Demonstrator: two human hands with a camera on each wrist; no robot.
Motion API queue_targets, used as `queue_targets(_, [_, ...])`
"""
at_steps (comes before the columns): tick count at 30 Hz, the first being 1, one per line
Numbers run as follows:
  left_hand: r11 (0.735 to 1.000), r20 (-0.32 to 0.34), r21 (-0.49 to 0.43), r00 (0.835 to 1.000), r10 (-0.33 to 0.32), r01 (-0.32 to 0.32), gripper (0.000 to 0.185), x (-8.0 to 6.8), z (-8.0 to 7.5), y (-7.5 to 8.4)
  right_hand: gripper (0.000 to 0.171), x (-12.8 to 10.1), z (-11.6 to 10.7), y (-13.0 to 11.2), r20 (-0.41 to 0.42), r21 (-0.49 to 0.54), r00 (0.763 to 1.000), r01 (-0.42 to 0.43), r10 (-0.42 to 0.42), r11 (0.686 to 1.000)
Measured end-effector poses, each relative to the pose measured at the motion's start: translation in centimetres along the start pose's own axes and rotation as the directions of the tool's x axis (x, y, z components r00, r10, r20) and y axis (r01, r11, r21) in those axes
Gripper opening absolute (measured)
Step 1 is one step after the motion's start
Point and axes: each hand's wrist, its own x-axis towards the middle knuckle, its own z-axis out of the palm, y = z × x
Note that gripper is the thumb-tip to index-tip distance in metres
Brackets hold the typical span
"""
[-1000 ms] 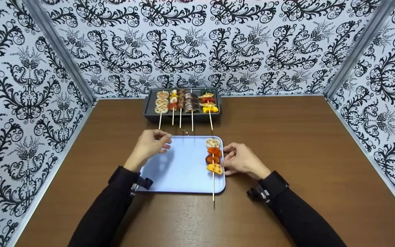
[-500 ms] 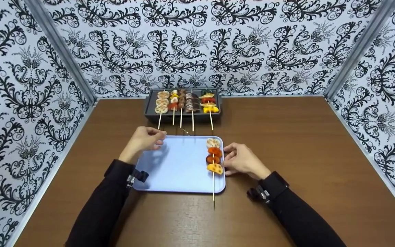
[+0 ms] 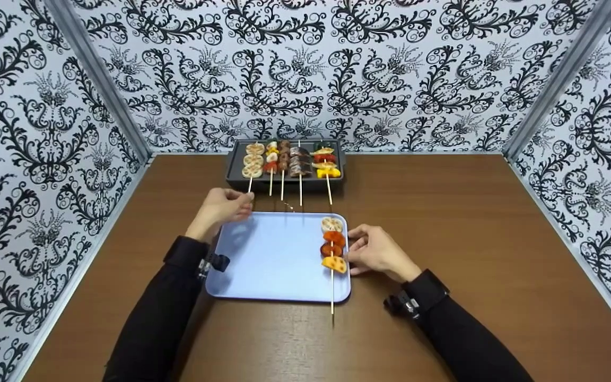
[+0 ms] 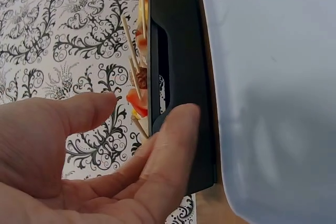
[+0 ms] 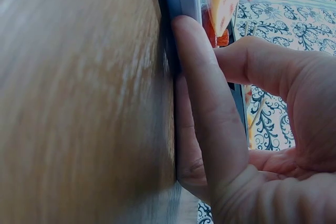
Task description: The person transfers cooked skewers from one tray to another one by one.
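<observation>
Left hand [image 3: 223, 206] by the stick end of the leftmost skewer [image 3: 253, 162], which lies on the grill [image 3: 237, 159]; fingers parted, nothing held. Right hand [image 3: 378, 250] holds the tray [image 3: 268, 260] at its right edge, fingers narrow. Veggie skewer [image 3: 333, 238] on tray's right side, stick overhanging the desk [image 3: 443, 212].

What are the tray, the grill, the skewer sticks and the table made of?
The tray looks like smooth plastic: even pale colour, soft sheen. The grill is dark and matt, perhaps coated metal or moulded plastic; the look leaves it open. The skewer sticks seem plain wood or bamboo: thin, straight, pale tan. The table shows brown grain and slight gloss: wood or laminate.
</observation>
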Motion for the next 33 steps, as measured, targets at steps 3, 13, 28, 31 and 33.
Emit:
queue_targets(3, [1.000,-0.023,-0.017,0.999,0.026,-0.026,0.045,0.6,0.2,0.2,0.057,0.0,-0.1,0.2,-0.003,-0.004,1.000,0.006,-0.006,1.000])
queue_targets(13, [0.994,-0.059,-0.093,0.997,0.053,-0.059,0.033,1.9,0.4,0.9,0.058,0.0,0.0,0.0,-0.016,-0.034,1.000,-0.010,0.010,0.999])
queue_targets(28, [0.996,-0.098,0.034,0.991,0.090,-0.087,0.026,2.5,0.5,1.2,0.056,0.0,0.2,0.0,-0.012,-0.020,1.000,-0.002,0.002,1.000])
queue_targets(31, [0.996,-0.094,0.038,0.992,0.079,-0.076,0.026,2.6,0.5,1.3,0.057,-0.1,0.1,0.0,-0.014,-0.028,1.000,0.001,-0.001,1.000])
queue_targets(33, [0.997,-0.094,0.037,0.993,0.073,-0.070,0.025,2.7,0.6,1.3,0.057,-0.1,0.0,0.1,-0.015,-0.030,1.000,0.001,-0.001,1.000])
